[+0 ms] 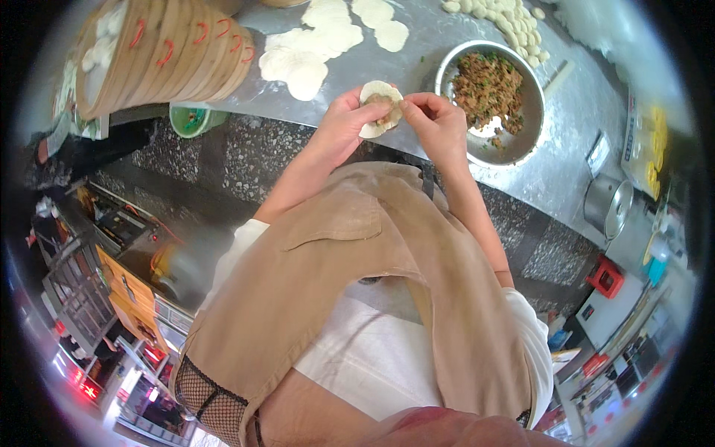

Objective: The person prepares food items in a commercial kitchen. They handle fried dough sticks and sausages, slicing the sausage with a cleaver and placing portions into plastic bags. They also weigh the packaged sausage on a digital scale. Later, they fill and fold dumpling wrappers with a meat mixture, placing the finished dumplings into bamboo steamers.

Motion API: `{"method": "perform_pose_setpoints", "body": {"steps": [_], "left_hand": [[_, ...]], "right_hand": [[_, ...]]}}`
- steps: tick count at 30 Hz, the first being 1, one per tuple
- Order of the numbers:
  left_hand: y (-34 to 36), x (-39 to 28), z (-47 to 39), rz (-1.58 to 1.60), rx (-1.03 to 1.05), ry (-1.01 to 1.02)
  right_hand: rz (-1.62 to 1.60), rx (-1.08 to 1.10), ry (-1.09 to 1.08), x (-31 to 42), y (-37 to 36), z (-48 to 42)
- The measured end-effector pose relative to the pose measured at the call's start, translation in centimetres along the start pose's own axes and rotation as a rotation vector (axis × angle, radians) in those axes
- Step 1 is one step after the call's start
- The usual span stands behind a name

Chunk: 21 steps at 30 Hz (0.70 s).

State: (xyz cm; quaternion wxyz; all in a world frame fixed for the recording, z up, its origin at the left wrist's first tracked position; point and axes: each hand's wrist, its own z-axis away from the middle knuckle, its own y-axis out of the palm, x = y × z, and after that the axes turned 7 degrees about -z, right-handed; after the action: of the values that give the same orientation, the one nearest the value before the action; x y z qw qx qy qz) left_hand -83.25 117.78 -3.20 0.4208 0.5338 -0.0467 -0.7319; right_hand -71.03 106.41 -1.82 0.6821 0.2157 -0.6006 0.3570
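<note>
A round dough wrapper [377, 92] with a dab of meat filling [385, 114] rests in my left hand [346, 120], the thumb lying over the filling. The fingertips of my right hand [438, 120] pinch the wrapper's right edge. Just beyond my right hand stands a steel bowl [533, 131] of brown minced filling [486, 84] flecked with green. Flat dough wrappers [296, 61] lie overlapped on the floured metal table [396, 72], ahead and to the left of my hands.
Stacked bamboo steamers [184, 50] stand at the left, white buns [103, 39] in the nearest opening. Small dough pieces [511, 25] and a rolling pin [558, 78] lie beyond the bowl. A green bucket [190, 122] sits below the table edge. A steel pot [609, 207] is at the right.
</note>
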Motion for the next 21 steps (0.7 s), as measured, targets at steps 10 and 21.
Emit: {"method": "perform_pose_setpoints", "body": {"steps": [10,21], "left_hand": [[-5.6,-3.5,5.1,-0.073,-0.100,0.132],[-10.5,-5.9,8.9,-0.279,-0.080,0.111]], "right_hand": [[-0.095,0.176,0.069,3.0,7.5,0.2],[0.211,0.321,-0.293,6.0,12.5,1.7]]}}
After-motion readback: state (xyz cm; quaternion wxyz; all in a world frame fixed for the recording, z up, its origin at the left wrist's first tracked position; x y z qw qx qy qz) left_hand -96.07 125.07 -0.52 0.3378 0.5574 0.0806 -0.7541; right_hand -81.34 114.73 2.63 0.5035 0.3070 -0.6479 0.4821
